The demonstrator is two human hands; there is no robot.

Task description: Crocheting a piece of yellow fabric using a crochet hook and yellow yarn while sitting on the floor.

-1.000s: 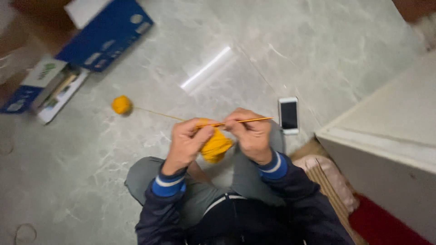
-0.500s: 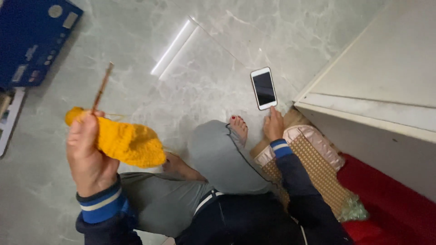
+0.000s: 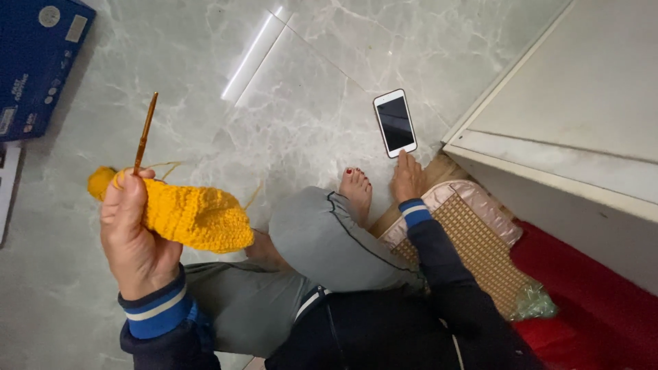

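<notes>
**Meanwhile, one hand carries all the crochet**

Nearest, the left hand is closed around the yellow crochet piece and the wooden crochet hook, which stands upright above the fist. With nothing else steadying it, the hook could slip from the working loop and stitches might unravel. Left of the piece, just behind the fist, sits the yarn ball; its strand could snag. Far right of the piece, the right hand reaches flat, fingers extended, touching the smartphone on the marble floor, holding nothing.
</notes>
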